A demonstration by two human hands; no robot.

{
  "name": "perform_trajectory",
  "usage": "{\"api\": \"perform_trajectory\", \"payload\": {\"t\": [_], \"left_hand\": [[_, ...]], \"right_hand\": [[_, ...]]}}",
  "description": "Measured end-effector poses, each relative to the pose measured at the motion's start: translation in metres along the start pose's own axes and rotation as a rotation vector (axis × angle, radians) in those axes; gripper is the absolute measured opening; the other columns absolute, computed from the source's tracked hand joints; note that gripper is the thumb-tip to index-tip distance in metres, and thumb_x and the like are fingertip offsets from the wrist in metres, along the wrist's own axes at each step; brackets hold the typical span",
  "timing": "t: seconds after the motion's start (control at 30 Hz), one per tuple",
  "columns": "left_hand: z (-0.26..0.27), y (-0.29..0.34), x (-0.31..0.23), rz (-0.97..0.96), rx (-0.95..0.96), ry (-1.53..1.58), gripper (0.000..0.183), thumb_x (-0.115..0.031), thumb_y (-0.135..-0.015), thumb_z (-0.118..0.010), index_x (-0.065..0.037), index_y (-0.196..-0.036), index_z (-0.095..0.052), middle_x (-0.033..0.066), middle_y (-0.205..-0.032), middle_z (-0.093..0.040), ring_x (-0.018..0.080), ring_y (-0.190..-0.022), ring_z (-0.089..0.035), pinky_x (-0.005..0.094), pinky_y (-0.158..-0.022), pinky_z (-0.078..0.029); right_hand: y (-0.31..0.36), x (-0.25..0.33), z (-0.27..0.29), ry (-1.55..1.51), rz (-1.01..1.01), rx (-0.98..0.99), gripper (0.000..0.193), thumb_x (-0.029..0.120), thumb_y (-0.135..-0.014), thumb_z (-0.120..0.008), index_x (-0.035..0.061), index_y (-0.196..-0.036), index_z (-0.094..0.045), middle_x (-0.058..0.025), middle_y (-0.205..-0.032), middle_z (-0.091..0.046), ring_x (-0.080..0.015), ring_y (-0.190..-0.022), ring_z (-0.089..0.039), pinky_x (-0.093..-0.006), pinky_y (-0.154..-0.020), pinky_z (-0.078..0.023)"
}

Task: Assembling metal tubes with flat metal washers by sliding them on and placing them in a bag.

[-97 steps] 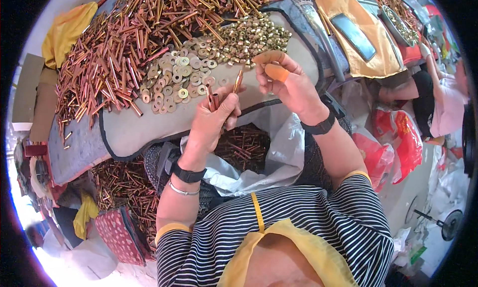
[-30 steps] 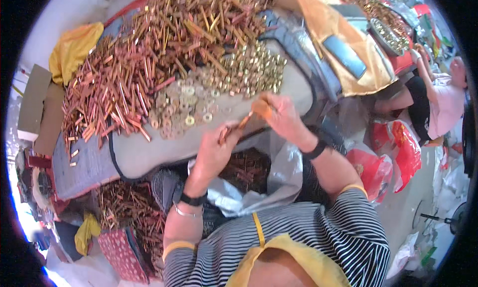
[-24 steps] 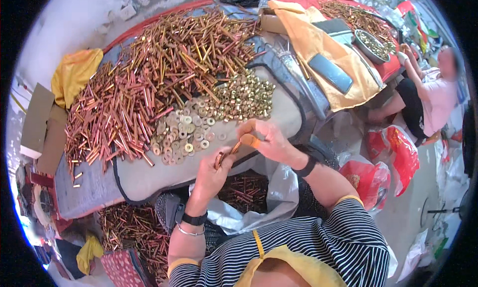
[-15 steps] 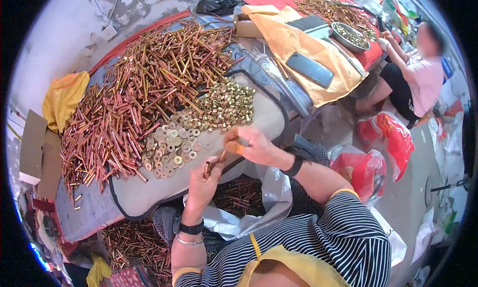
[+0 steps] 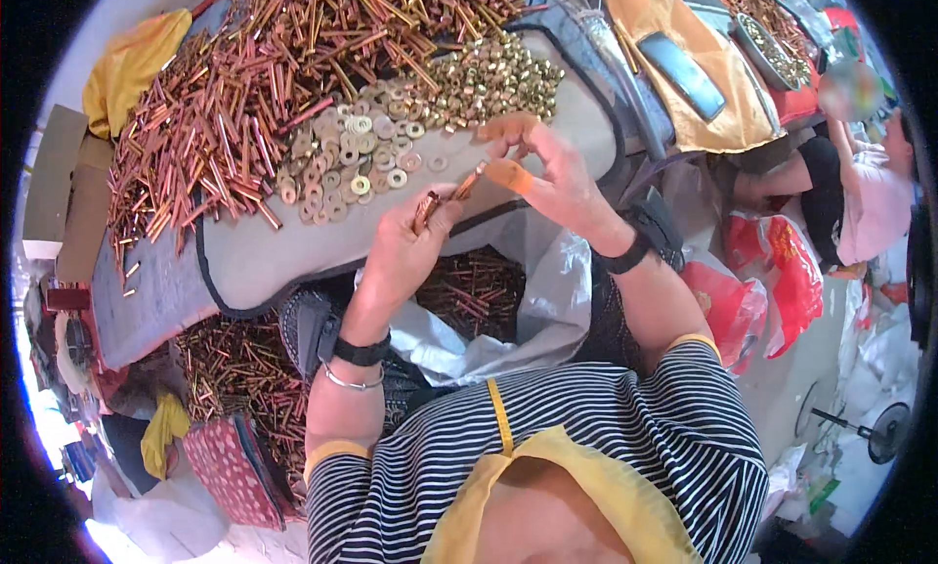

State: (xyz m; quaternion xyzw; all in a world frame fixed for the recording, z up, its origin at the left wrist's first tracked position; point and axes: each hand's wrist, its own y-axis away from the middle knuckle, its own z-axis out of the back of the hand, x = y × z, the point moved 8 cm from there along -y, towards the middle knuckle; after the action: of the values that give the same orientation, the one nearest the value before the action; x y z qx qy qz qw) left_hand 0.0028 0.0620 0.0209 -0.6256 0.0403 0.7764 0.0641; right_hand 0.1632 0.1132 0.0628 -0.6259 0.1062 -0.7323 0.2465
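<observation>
My left hand [image 5: 403,256] is closed around copper-coloured metal bolts. One bolt [image 5: 471,181] points up and right from its fingers, and the end of another [image 5: 426,212] shows at the fist. My right hand [image 5: 559,178], with orange covers on its thumb and a finger, is beside the first bolt's tip; thumb and fingers are bent and apart. Whether the thumb touches the tip I cannot tell. Beyond the hands, flat washers [image 5: 360,161] and brassy nuts [image 5: 493,80] lie in loose piles on a pale mat [image 5: 283,266], beside a large heap of copper-coloured rods or tubes [image 5: 210,134].
Between my knees sits a white sack [image 5: 557,305] holding more metal pieces; another heap [image 5: 239,368] lies low at the left. A phone [image 5: 682,75] rests on orange cloth [image 5: 747,124]. At the right are red plastic bags [image 5: 782,271] and a seated person [image 5: 870,188].
The whole view has tilted downward, so the table and piles appear higher. My right thumb and fingers have spread further apart near the bolt tip. The left hand keeps its grip.
</observation>
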Motion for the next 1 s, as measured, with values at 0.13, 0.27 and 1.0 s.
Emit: {"api": "perform_trajectory", "payload": {"t": [0.13, 0.27, 1.0], "left_hand": [[0.0, 0.004, 0.001, -0.039, 0.028, 0.044, 0.017, -0.01, -0.092, -0.057, -0.001, -0.106, -0.061, -0.0072, -0.07, -0.042, 0.0039, -0.066, -0.037, 0.0198, -0.057, -0.034], [-0.003, 0.002, 0.002, -0.009, 0.021, 0.04, 0.017, -0.012, -0.092, -0.058, -0.002, -0.105, -0.061, -0.0075, -0.071, -0.043, 0.0038, -0.066, -0.037, 0.02, -0.057, -0.034], [0.003, 0.017, -0.028, -0.309, 0.079, -0.365, 0.021, -0.01, -0.089, -0.06, -0.002, -0.109, -0.062, 0.0092, -0.079, -0.063, 0.0127, -0.073, -0.06, 0.0271, -0.064, -0.048]], "right_hand": [[0.006, -0.01, -0.011, 0.151, -0.058, 0.214, 0.018, 0.019, -0.088, -0.062, 0.0014, -0.09, -0.061, -0.0018, -0.077, -0.062, -0.0108, -0.069, -0.052, -0.0258, -0.062, -0.044], [0.005, -0.013, -0.003, -0.188, -0.065, 0.052, 0.021, 0.022, -0.088, -0.063, 0.0006, -0.088, -0.061, -0.0001, -0.074, -0.059, -0.0099, -0.067, -0.05, -0.0262, -0.059, -0.043], [-0.006, -0.02, -0.01, 0.08, -0.232, 0.187, 0.03, 0.029, -0.086, -0.064, -0.0003, -0.092, -0.063, -0.0027, -0.064, -0.056, -0.0083, -0.058, -0.05, -0.027, -0.051, -0.04]]}}
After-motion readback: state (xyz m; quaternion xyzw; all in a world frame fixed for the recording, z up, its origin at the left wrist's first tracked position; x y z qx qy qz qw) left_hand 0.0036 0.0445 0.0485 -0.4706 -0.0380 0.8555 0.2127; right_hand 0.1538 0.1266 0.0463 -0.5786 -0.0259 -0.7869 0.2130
